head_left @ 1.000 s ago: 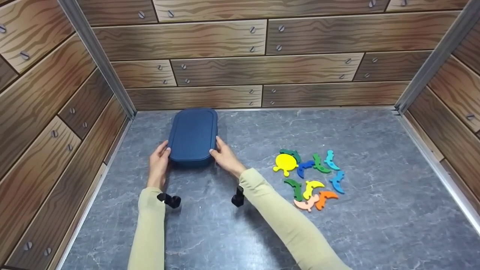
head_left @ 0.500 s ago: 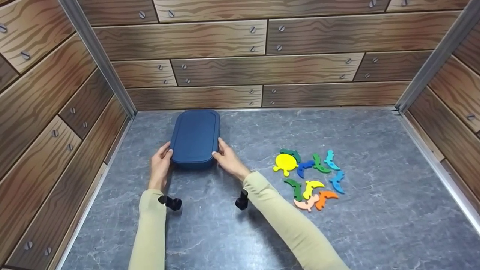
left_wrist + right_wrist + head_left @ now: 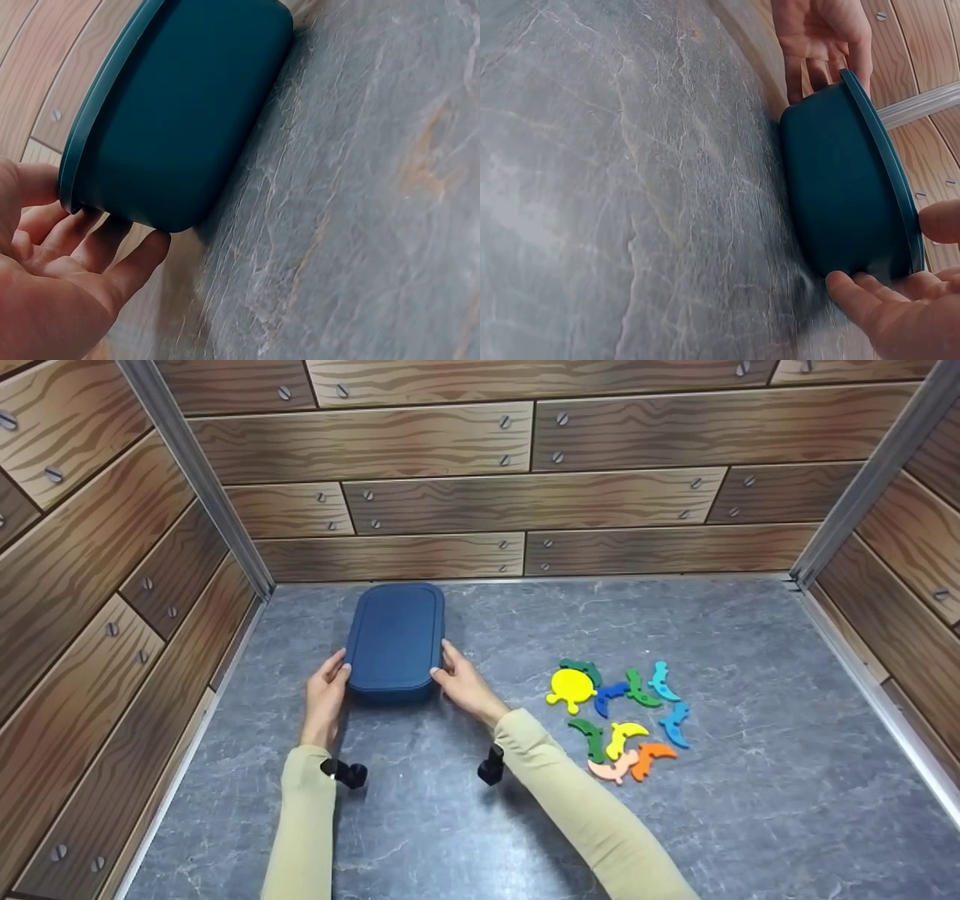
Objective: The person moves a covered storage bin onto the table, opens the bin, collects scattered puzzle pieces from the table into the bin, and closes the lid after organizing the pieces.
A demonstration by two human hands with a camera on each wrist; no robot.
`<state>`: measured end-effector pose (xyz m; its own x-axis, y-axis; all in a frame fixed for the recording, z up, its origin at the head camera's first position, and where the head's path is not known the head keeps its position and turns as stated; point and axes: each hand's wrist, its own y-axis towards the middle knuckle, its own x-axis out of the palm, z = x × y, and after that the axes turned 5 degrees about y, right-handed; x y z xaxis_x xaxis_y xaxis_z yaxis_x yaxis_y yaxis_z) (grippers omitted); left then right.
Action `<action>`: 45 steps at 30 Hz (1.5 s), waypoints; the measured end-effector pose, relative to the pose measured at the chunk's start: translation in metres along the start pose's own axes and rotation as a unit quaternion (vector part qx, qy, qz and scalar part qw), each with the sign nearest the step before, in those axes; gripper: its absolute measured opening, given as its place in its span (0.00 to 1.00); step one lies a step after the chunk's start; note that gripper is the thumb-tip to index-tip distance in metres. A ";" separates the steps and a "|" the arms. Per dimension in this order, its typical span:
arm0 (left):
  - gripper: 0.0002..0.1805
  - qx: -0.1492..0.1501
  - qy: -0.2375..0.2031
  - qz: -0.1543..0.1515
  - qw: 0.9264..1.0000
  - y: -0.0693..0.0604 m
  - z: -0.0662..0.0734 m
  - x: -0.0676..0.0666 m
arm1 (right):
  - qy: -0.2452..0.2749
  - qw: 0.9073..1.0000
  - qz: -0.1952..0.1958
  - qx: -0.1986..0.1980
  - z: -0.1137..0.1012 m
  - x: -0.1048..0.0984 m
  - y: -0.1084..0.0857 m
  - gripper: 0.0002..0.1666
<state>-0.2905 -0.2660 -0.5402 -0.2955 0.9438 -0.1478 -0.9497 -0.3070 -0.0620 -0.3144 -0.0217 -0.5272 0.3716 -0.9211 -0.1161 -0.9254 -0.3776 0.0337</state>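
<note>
A dark blue lidded box [image 3: 397, 637], rounded at its corners, sits at the back left of the grey tabletop with its lid on. My left hand [image 3: 327, 694] grips the box's left side near the front corner, thumb at the lid's rim and fingers along the wall. On the opposite side, my right hand [image 3: 465, 684] holds the box the same way. Both wrist views show the box's wall [image 3: 180, 112] close to the tabletop; whether its base touches everywhere I cannot tell.
Several flat coloured animal-shaped pieces lie loose to the right, among them a round yellow piece [image 3: 571, 687], an orange piece [image 3: 651, 760] and a light blue piece [image 3: 675, 725]. Wood-patterned walls [image 3: 435, 502] enclose the tabletop [image 3: 750, 810] at the back and both sides.
Both hands have moved the box a little to the right and toward me, keeping hold of it. The coloured pieces have stayed in place.
</note>
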 end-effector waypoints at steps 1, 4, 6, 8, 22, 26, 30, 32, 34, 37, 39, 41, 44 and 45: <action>0.25 0.001 0.000 0.000 1.000 0.000 0.000 0.000 | 0.001 1.000 0.001 -0.001 0.001 0.000 -0.001 0.40; 0.25 -0.001 0.003 -0.001 1.000 -0.002 -0.001 0.002 | 0.015 1.000 0.001 -0.006 0.001 -0.001 -0.003 0.40; 0.25 -0.003 0.006 0.001 1.000 -0.003 -0.001 0.003 | 0.019 1.000 0.001 -0.008 0.001 -0.001 -0.004 0.40; 0.25 -0.001 0.006 0.002 1.000 -0.004 -0.002 0.004 | 0.024 1.000 0.001 -0.011 0.001 -0.002 -0.006 0.40; 0.25 0.016 -0.007 -0.011 1.000 -0.014 -0.003 0.008 | -0.005 1.000 0.006 0.003 0.001 -0.009 -0.015 0.38; 0.25 0.021 -0.005 -0.013 1.000 -0.016 -0.002 0.009 | 0.001 1.000 0.011 0.005 0.001 -0.011 -0.018 0.39; 0.25 0.024 -0.009 -0.015 1.000 -0.019 -0.003 0.011 | 0.013 1.000 0.007 0.006 -0.003 -0.013 -0.023 0.39; 0.25 0.021 -0.010 -0.015 1.000 -0.020 -0.003 0.012 | 0.020 1.000 0.004 0.004 -0.003 -0.015 -0.024 0.39; 0.25 0.015 -0.016 -0.015 1.000 -0.020 -0.003 0.013 | 0.019 1.000 0.002 0.004 -0.003 -0.016 -0.025 0.39; 0.25 0.007 -0.027 -0.019 0.999 -0.022 -0.003 0.015 | 0.010 1.000 0.007 0.003 0.001 -0.018 -0.025 0.39; 0.25 0.005 -0.031 -0.019 0.999 -0.023 -0.003 0.016 | 0.003 1.000 0.009 0.007 0.001 -0.018 -0.026 0.39; 0.25 0.007 -0.033 -0.022 0.999 -0.025 -0.004 0.016 | 0.002 1.000 0.009 0.009 0.001 -0.019 -0.028 0.39; 0.25 0.015 -0.034 -0.024 0.999 -0.027 -0.004 0.017 | 0.005 1.000 0.007 0.012 0.000 -0.020 -0.030 0.39; 0.25 0.018 -0.035 -0.026 0.999 -0.027 -0.004 0.017 | 0.008 1.000 0.007 0.013 0.000 -0.021 -0.030 0.39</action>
<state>-0.2693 -0.2422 -0.5450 -0.2505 0.9651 -0.0761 -0.9668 -0.2534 -0.0315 -0.2942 0.0090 -0.5259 0.3596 -0.9277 -0.1006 -0.9320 -0.3623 0.0095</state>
